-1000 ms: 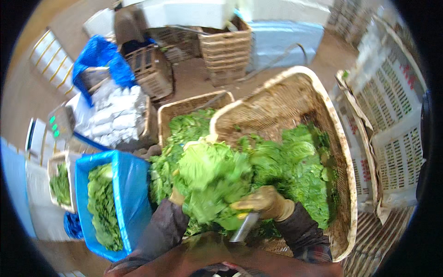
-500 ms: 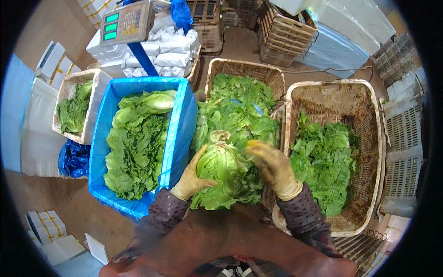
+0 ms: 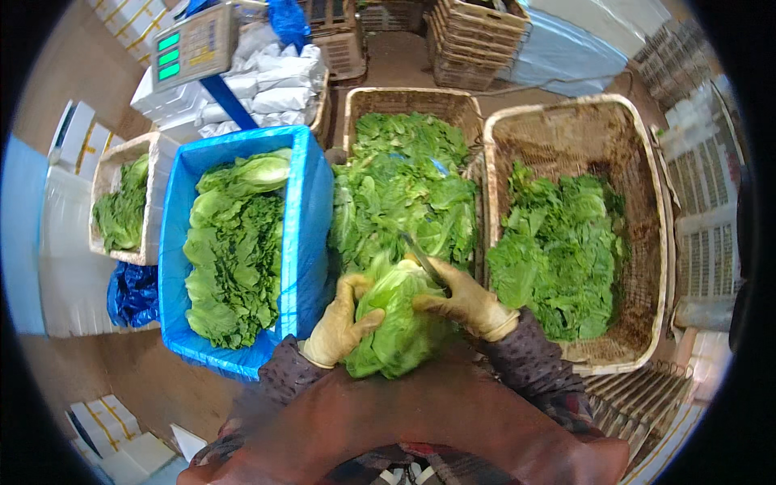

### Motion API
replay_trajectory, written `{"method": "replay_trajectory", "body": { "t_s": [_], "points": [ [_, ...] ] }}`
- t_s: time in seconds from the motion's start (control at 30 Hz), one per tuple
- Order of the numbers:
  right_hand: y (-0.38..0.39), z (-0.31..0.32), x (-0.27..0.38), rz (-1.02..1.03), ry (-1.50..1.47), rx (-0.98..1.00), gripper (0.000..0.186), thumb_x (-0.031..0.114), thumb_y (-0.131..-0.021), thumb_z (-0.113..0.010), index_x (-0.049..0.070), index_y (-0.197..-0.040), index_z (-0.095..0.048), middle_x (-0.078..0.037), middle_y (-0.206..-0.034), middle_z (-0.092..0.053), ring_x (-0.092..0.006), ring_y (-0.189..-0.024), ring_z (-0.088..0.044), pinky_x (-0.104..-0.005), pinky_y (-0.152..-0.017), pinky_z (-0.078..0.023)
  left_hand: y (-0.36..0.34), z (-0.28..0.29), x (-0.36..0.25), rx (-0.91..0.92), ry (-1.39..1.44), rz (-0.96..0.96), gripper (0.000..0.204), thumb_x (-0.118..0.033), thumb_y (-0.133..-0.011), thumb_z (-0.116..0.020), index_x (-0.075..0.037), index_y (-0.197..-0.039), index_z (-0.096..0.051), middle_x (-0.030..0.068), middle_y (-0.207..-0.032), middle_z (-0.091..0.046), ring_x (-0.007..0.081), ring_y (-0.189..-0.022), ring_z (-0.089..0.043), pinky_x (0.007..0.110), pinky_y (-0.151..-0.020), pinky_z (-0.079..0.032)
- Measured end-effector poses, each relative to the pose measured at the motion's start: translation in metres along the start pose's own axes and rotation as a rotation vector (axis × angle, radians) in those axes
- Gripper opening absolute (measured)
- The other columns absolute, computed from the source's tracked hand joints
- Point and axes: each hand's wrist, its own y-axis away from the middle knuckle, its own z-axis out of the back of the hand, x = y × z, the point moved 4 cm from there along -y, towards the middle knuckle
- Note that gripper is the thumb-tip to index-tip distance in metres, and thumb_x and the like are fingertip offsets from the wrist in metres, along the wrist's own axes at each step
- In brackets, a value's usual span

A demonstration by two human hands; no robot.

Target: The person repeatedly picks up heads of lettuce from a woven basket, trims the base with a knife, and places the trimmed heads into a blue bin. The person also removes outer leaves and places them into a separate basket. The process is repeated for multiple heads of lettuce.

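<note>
Cradling a leafy lettuce between two gloves

From where I stand, the lettuce head (image 3: 392,323) sits just in front of the worker's brown apron (image 3: 364,404), its pale stem end facing away from the body. The gloved left hand (image 3: 334,330) cups one side, fingers and thumb curled around the leaves. The gloved right hand (image 3: 469,301) grasps a slim, dark knife (image 3: 423,263), with its thumb resting against the lettuce; whether the blade touches the stem, I can't tell.

I'd reckon the head light for its bulk, firm near the stem and floppy at the outer leaves, which could tear under a hard pinch and slide if damp. A broad palm around the firmer base looks the safest hold.

Just beyond, loose green leaves (image 3: 404,174) heap at the middle crate (image 3: 457,103); the muddy right-hand crate (image 3: 566,113) holds more greens. To the left stands a blue-lined bin (image 3: 307,234) of lettuce, then a white box (image 3: 153,198) of greens. Farther back, a digital scale (image 3: 194,47) stands near silvery-white packets (image 3: 283,99).
</note>
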Motion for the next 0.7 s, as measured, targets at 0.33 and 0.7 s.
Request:
{"method": "replay_trajectory", "body": {
  "t_s": [0.33, 0.7],
  "points": [
    [0.079, 0.008, -0.118, -0.15, -1.143, -0.008, 0.067, 0.032, -0.09, -0.072, 0.002, -0.146, -0.052, -0.006, -0.132, -0.064, -0.0154, -0.108, -0.063, -0.0304, -0.096, -0.052, -0.059, -0.059, -0.041, 0.282, 0.179, 0.418, 0.098, -0.052, -0.093, -0.073, -0.003, -0.163, -0.024, 0.0167, -0.155, -0.049, 0.0319, -0.138, -0.051, 0.045, -0.116, -0.041],
    [-0.009, 0.145, -0.053, -0.084, 1.043, -0.457, 0.046, 0.038, -0.096, -0.074, 0.007, -0.13, -0.066, -0.009, -0.121, -0.071, -0.0195, -0.096, -0.072, -0.034, -0.084, -0.06, -0.053, -0.038, 0.008, 0.447, 1.318, 0.505, 0.074, -0.034, -0.099, -0.069, -0.007, -0.159, -0.036, 0.0121, -0.154, -0.049, 0.0266, -0.141, -0.048, 0.039, -0.12, -0.038]
  ]
}}
